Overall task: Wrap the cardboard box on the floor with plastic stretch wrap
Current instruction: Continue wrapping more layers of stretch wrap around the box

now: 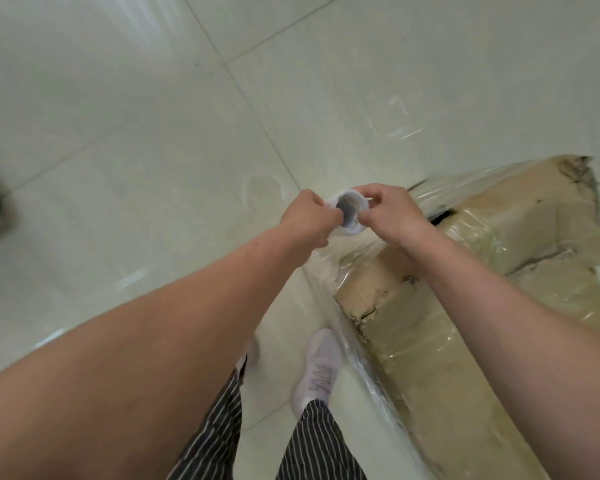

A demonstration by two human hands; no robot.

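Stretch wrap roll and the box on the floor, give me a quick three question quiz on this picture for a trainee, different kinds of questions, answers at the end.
1. True or false: the left grip and the right grip both hold the stretch wrap roll.
2. Where does the cardboard box lie relative to the person's white shoe? A) to the person's left B) to the person's right C) under it
3. Fill in: the box's near side and top are already covered with clear ____.

Key: 1 true; 2 B; 3 film.
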